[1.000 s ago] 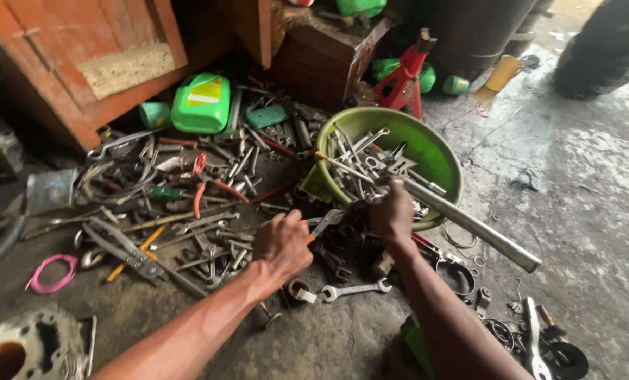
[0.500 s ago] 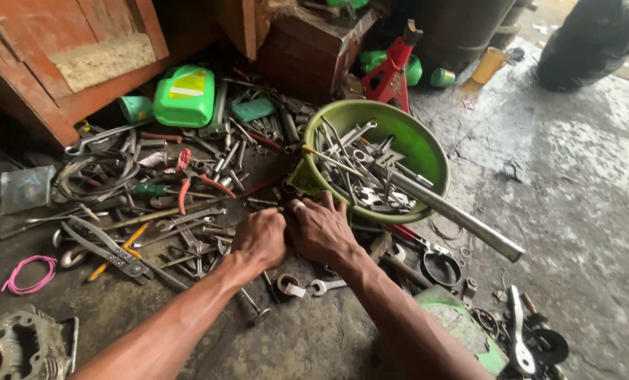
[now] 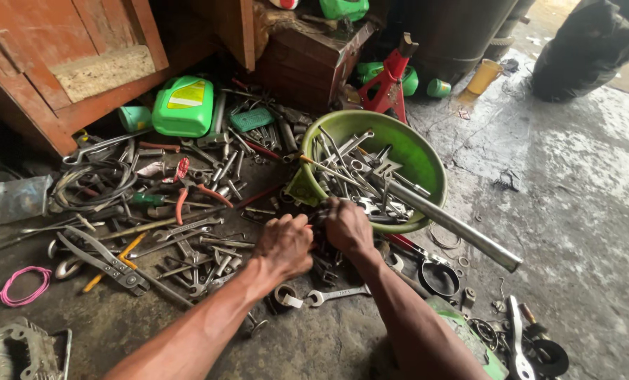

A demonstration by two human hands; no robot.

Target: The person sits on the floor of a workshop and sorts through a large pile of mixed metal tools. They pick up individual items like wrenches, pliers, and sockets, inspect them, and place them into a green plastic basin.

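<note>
While your arms reach in from the near edge, your left hand [image 3: 284, 243] and right hand [image 3: 347, 226] sit side by side, knuckles up, fingers curled down into the heap of wrenches [image 3: 209, 246] on the floor — just near of the green basin [image 3: 406, 144]. What each grip holds is hidden under the hands, so you cannot tell. A long metal pipe [image 3: 451, 225] slants out of the basin to the right. One combination spanner [image 3: 337, 294] lies just near of your hands — a green jug [image 3: 184, 105] stands far left.
</note>
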